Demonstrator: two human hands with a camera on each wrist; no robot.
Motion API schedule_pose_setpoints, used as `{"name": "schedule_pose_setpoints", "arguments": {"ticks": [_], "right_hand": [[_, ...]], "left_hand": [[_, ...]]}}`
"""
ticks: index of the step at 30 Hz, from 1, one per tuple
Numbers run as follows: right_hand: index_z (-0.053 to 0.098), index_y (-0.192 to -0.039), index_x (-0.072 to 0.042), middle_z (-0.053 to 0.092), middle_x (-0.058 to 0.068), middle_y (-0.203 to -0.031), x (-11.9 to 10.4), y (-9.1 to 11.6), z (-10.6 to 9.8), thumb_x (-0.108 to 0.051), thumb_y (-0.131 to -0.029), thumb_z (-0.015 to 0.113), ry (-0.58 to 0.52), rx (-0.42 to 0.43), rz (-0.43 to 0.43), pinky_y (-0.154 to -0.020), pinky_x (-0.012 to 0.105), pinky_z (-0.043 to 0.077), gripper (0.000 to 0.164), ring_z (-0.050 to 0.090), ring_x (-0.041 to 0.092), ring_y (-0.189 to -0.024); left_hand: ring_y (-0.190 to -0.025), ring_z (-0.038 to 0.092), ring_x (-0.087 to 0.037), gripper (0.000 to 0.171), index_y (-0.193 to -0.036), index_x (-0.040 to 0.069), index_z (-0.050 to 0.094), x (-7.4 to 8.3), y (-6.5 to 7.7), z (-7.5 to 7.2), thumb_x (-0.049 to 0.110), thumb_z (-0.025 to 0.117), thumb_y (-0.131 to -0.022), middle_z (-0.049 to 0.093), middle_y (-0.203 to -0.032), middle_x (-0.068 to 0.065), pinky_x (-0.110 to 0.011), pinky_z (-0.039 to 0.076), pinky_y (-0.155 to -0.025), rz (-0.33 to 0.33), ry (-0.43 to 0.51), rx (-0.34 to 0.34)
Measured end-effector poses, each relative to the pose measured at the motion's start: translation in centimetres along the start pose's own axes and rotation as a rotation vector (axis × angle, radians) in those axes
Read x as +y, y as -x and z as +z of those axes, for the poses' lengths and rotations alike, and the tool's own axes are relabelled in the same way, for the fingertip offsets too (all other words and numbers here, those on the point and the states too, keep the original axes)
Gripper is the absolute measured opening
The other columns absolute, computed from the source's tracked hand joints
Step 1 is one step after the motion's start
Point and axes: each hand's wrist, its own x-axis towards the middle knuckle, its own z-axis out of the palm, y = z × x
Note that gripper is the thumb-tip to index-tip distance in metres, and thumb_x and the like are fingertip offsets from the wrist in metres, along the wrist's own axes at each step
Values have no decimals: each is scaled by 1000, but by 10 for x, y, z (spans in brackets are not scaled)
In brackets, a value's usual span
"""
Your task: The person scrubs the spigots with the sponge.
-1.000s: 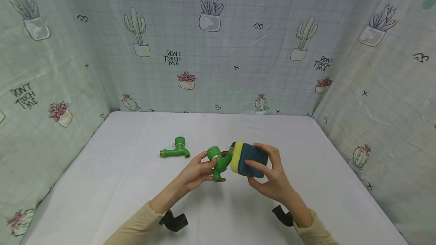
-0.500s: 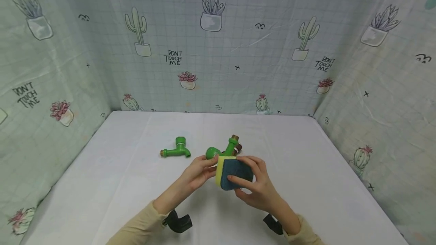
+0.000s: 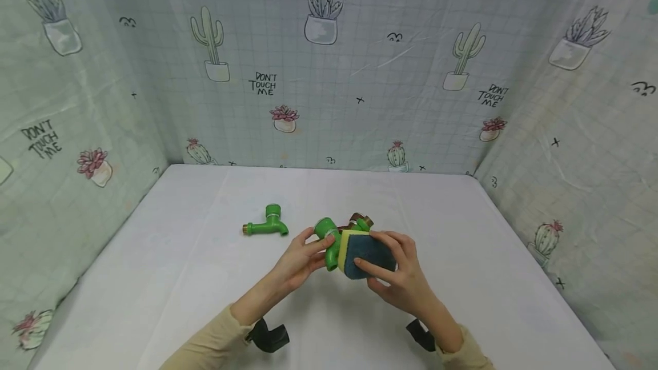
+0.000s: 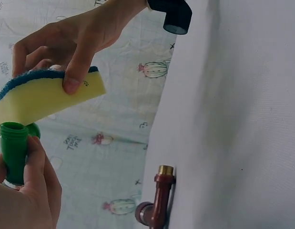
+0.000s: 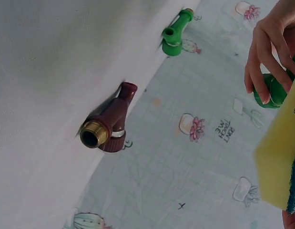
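My left hand (image 3: 298,261) grips a green tap (image 3: 325,226) by its capped body, above the middle of the table. The brass-threaded end of this tap points away to the right. My right hand (image 3: 408,278) holds a sponge (image 3: 375,256), yellow with a dark blue scouring side, between thumb and fingers. In the head view the sponge overlaps the tap's pipe, its yellow face turned toward the tap. The left wrist view shows the sponge's yellow side (image 4: 52,98) right at the tap's spout (image 4: 15,152).
A second green tap (image 3: 266,224) lies on the white table (image 3: 205,278), left of the hands. Behind the held tap lies a brown tap (image 5: 111,119) with a brass thread. Patterned cloth walls (image 3: 329,90) border the table at the back and sides.
The sponge moved left and down over the held tap, then back a little to the right. The tap tilted, showing its brass end upward, then turned back; both hands kept their hold.
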Motion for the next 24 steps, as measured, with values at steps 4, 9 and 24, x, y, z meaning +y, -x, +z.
{"name": "schedule_pose_setpoints", "arguments": {"ticks": [4,9,24], "right_hand": [[65,-105,-23,48,25,-119,2,1,-7,-31,-87,46,2,15,20,-84,46,34,27,38,37,-105],[65,-104,-21,49,23,-119,5,0,-13,-33,-86,49,-25,52,95,-87,41,34,27,38,36,-108],[62,-110,-23,45,24,-122,9,-7,5,-37,-88,49,-16,57,121,-82,47,36,29,35,36,-109]], "left_hand": [[-88,63,-14,70,-140,10,14,1,-1,0,18,58,-86,53,-116,-16,-31,53,-79,31,-70,37],[-93,61,-16,67,-140,17,21,1,-2,-1,21,59,-85,47,-125,-20,-46,53,-75,66,-110,50],[-112,52,-35,34,-126,13,34,2,8,-4,30,36,-96,41,-127,-16,-43,47,-88,-84,-40,-291]]}}
